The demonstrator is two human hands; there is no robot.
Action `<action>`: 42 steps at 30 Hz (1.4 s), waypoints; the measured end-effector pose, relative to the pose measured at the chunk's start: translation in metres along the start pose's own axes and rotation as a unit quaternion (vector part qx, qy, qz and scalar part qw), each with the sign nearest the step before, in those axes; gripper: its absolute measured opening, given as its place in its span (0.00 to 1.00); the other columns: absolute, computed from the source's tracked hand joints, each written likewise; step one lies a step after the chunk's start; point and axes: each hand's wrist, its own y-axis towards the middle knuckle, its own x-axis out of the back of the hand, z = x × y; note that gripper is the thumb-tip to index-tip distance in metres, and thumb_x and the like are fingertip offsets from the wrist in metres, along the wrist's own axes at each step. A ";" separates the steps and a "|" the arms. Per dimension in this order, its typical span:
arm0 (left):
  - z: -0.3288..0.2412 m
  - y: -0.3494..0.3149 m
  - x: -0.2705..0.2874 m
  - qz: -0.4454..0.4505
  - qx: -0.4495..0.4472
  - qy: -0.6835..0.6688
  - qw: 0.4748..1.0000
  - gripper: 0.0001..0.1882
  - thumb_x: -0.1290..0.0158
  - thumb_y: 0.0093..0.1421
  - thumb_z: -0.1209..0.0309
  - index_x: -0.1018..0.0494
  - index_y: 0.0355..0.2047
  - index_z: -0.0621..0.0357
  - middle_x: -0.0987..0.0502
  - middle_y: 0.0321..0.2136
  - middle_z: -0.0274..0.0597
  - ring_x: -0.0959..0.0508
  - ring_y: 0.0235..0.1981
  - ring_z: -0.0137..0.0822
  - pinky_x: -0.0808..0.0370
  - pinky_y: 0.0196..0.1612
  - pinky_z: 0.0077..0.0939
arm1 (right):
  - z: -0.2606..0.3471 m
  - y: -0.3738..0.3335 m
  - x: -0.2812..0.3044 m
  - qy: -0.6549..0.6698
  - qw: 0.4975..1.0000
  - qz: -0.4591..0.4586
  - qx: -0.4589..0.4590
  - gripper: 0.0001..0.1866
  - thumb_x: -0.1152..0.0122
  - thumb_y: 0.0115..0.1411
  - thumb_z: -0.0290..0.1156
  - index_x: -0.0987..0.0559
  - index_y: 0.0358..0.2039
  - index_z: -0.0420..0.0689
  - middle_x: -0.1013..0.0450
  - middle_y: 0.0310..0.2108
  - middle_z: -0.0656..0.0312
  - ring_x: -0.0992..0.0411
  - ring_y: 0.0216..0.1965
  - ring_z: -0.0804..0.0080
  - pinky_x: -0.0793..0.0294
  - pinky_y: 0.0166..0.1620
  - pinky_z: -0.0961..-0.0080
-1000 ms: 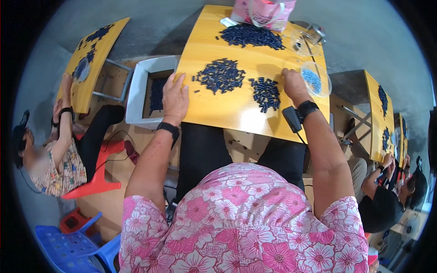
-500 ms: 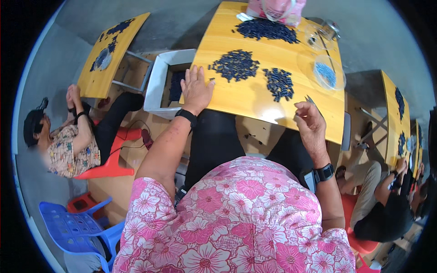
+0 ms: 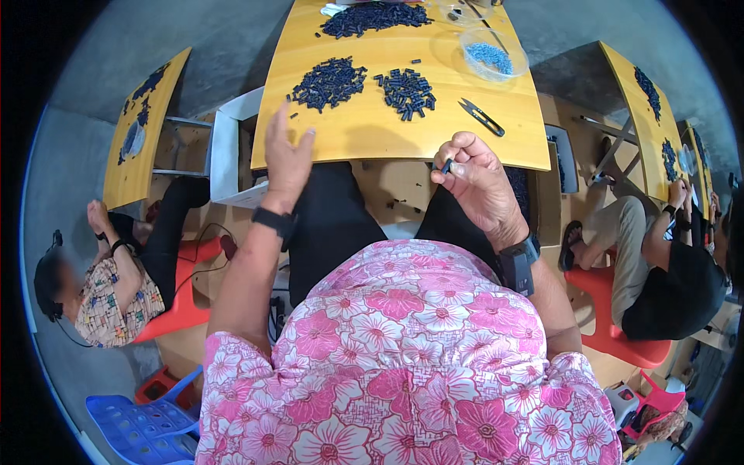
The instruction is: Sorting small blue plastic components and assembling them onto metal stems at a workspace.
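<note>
A small black tube-like piece (image 3: pixel 447 166) is pinched between the thumb and fingertips of my right hand (image 3: pixel 482 186), just off the table's front edge. My left hand (image 3: pixel 288 159) hangs open at the front left edge, fingers apart, with nothing in it. Beyond it lies a pile of short black pieces (image 3: pixel 329 83), with one or two strays beside it. To its right is a smaller pile of the same pieces (image 3: pixel 407 93). Black-handled thread snips (image 3: pixel 480 116) rest on the table above my right hand.
On the yellow table (image 3: pixel 364 139), a larger dark pile (image 3: pixel 374 19) lies farther back. A clear bowl of blue bits (image 3: pixel 490 58) stands at the right. A white box (image 3: pixel 232 147) stands by the left edge. People sit at tables on both sides.
My left hand has come up off the tabletop toward me. My right hand now shows the black piece in its pinch and sits clear of the snips. The whole view has shifted.
</note>
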 end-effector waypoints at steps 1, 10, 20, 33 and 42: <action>-0.017 -0.010 0.004 0.023 -0.052 -0.054 0.997 0.27 0.43 0.57 0.71 0.33 0.57 0.62 0.29 0.53 0.52 0.30 0.55 0.41 0.34 0.58 0.33 | -0.002 -0.002 -0.001 -0.001 1.000 0.012 0.002 0.13 0.40 0.56 0.20 0.25 0.42 0.46 0.28 0.36 0.67 0.28 0.38 0.77 0.26 0.45 0.76; -0.129 -0.074 -0.003 0.280 0.077 -0.486 0.825 0.15 0.45 0.59 0.80 0.26 0.47 0.65 0.21 0.40 0.39 0.22 0.41 0.25 0.26 0.45 0.18 | -0.018 -0.013 -0.010 0.007 1.000 0.017 -0.001 0.13 0.40 0.56 0.21 0.25 0.42 0.47 0.28 0.37 0.67 0.29 0.40 0.76 0.29 0.46 0.77; -0.128 -0.083 -0.022 0.200 0.053 -0.424 0.882 0.12 0.46 0.57 0.85 0.27 0.42 0.66 0.21 0.32 0.39 0.21 0.32 0.25 0.24 0.38 0.17 | -0.046 -0.008 0.005 0.110 0.992 -0.040 -0.041 0.11 0.43 0.60 0.23 0.25 0.44 0.46 0.26 0.40 0.65 0.29 0.42 0.74 0.29 0.47 0.75; -0.125 -0.088 -0.025 0.174 0.034 -0.387 0.905 0.07 0.45 0.56 0.84 0.25 0.37 0.66 0.21 0.30 0.39 0.20 0.30 0.26 0.23 0.34 0.17 | -0.054 -0.012 0.007 0.135 0.985 -0.086 -0.072 0.11 0.44 0.60 0.23 0.26 0.44 0.43 0.27 0.40 0.62 0.28 0.41 0.71 0.28 0.45 0.75; -0.121 -0.085 -0.026 0.151 0.032 -0.364 0.918 0.07 0.44 0.56 0.83 0.23 0.36 0.65 0.22 0.30 0.38 0.22 0.30 0.25 0.24 0.35 0.16 | -0.057 -0.011 0.010 0.117 0.988 -0.051 -0.084 0.11 0.44 0.61 0.24 0.28 0.44 0.42 0.27 0.39 0.61 0.28 0.39 0.76 0.27 0.42 0.80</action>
